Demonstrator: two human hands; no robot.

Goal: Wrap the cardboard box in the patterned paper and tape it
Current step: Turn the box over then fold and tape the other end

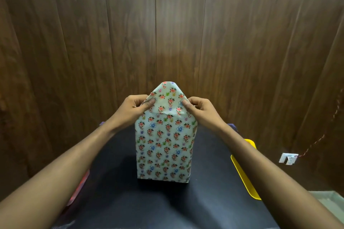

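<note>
Patterned paper (164,147) with small flowers covers the cardboard box, which stands upright on end in the middle of the dark worktop (115,191); no bare cardboard shows. At the top, a flap of the paper (167,96) rises to a rounded peak. Left hand (135,107) pinches the flap's left edge, thumb in front, fingers curled behind. Right hand (198,110) pinches its right edge the same way. Yellow tray (245,174) lies at the worktop's right edge, its contents hidden by the right forearm. Dark wood panelling (167,24) stands behind
</note>
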